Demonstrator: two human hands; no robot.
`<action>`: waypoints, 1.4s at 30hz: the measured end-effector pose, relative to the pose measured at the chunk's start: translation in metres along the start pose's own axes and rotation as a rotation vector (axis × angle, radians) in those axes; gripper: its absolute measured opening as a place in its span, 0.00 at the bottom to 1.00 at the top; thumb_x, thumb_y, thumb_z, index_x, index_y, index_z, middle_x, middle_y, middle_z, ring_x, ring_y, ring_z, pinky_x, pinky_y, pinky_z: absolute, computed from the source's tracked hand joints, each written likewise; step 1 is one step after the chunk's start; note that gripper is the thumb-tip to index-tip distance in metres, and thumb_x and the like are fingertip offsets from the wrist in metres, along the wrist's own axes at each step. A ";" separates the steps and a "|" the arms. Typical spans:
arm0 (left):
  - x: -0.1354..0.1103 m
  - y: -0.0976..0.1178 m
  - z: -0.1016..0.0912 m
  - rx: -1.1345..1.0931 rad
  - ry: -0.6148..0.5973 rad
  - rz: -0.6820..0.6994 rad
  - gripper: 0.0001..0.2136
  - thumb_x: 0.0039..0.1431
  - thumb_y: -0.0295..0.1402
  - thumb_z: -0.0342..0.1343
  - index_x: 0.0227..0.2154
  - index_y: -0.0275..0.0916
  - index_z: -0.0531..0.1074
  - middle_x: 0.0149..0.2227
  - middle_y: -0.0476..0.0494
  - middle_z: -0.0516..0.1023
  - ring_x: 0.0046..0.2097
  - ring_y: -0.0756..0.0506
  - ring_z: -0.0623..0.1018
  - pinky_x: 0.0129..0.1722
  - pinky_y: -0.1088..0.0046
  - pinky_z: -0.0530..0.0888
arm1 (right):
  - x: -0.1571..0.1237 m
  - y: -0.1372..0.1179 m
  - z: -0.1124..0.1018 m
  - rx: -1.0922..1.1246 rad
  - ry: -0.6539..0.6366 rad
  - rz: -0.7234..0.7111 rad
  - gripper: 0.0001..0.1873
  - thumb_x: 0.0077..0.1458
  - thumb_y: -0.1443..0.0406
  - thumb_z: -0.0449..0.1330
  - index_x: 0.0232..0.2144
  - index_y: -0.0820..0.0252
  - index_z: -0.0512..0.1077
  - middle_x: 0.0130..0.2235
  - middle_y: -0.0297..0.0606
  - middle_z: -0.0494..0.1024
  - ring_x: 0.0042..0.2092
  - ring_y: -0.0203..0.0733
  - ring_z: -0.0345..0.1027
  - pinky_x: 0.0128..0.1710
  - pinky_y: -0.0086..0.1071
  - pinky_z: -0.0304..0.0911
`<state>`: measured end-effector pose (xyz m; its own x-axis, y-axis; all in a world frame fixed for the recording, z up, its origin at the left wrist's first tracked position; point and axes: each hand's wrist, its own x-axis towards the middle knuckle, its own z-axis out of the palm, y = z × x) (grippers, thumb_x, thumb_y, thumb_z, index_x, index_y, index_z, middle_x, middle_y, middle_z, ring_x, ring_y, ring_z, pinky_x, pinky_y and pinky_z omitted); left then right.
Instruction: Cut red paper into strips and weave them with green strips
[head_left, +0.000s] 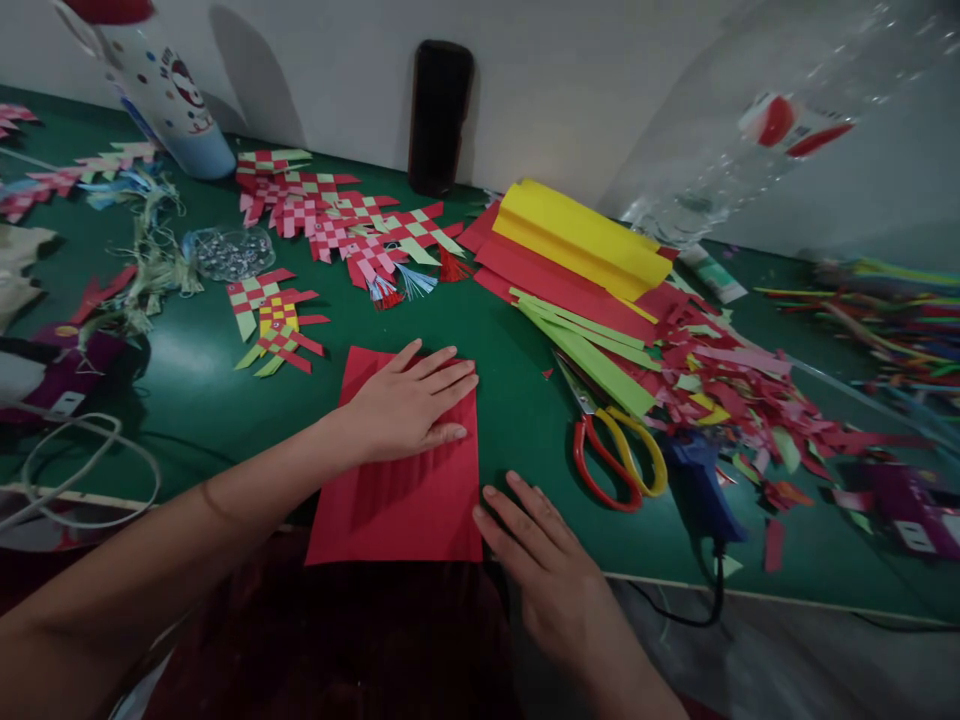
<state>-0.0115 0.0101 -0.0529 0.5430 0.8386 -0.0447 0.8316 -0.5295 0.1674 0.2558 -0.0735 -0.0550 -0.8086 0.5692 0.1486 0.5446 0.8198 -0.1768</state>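
Note:
A sheet of red paper (405, 510) lies on the green table, its near edge reaching past the table's front. Flat across its upper part rests my left hand (409, 405), fingers spread toward the right edge. My right hand (540, 560) is beside the sheet's lower right side, fingers stretched out, the fingertips close to the paper's edge; whether they touch it I cannot tell. To the right of the hands lie scissors (619, 460) with red and yellow handles. Green paper strips (592, 345) lie just above them, under their edge of a scrap pile.
Yellow paper (581, 240) and red sheets stand behind. Paper scraps (750, 380), a blue glue gun (705, 485) with a cord and a plastic bottle (735, 160) are rightward. Woven paper fish (322, 215), a phone (441, 118) and a drink bottle (169, 95) line the wall side.

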 end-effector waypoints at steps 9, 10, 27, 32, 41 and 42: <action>-0.002 0.000 0.003 0.028 0.004 -0.017 0.30 0.69 0.53 0.31 0.68 0.44 0.48 0.70 0.48 0.49 0.71 0.43 0.47 0.67 0.55 0.35 | -0.021 -0.009 0.002 0.004 0.048 0.001 0.42 0.42 0.83 0.45 0.58 0.54 0.68 0.61 0.37 0.69 0.70 0.47 0.41 0.61 0.49 0.61; -0.003 0.000 0.004 0.034 0.015 -0.013 0.30 0.69 0.53 0.31 0.68 0.44 0.48 0.70 0.48 0.49 0.71 0.42 0.47 0.67 0.55 0.35 | -0.023 -0.011 0.001 0.005 0.058 0.003 0.42 0.42 0.83 0.45 0.57 0.54 0.69 0.60 0.37 0.70 0.70 0.47 0.41 0.61 0.50 0.62; -0.033 0.017 0.012 0.152 0.193 -0.045 0.41 0.59 0.65 0.35 0.64 0.38 0.61 0.67 0.35 0.56 0.68 0.35 0.55 0.66 0.47 0.37 | -0.068 0.060 -0.053 -0.119 0.500 0.464 0.15 0.61 0.68 0.53 0.48 0.55 0.74 0.46 0.42 0.78 0.48 0.44 0.72 0.50 0.42 0.68; -0.046 0.021 0.021 0.186 0.268 -0.123 0.42 0.60 0.63 0.34 0.60 0.33 0.66 0.64 0.29 0.63 0.66 0.32 0.60 0.65 0.47 0.48 | -0.036 0.083 -0.058 -0.154 0.516 0.448 0.13 0.62 0.66 0.52 0.44 0.56 0.74 0.42 0.42 0.79 0.45 0.45 0.72 0.48 0.42 0.68; -0.056 0.029 0.036 0.171 0.362 -0.188 0.34 0.65 0.56 0.39 0.63 0.35 0.62 0.66 0.32 0.60 0.67 0.35 0.58 0.65 0.52 0.54 | 0.054 0.116 -0.040 -0.189 0.102 0.450 0.21 0.56 0.75 0.48 0.47 0.64 0.74 0.47 0.48 0.79 0.49 0.46 0.72 0.52 0.39 0.65; -0.056 0.030 0.035 0.171 0.359 -0.197 0.34 0.65 0.55 0.39 0.63 0.34 0.62 0.66 0.32 0.59 0.67 0.35 0.57 0.65 0.51 0.54 | 0.059 0.121 -0.039 -0.200 0.090 0.479 0.20 0.56 0.75 0.48 0.46 0.65 0.75 0.48 0.50 0.79 0.49 0.47 0.72 0.51 0.41 0.65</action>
<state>-0.0126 -0.0579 -0.0801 0.3222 0.9011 0.2903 0.9390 -0.3432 0.0231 0.2831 0.0616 -0.0295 -0.4410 0.8791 0.1809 0.8875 0.4571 -0.0576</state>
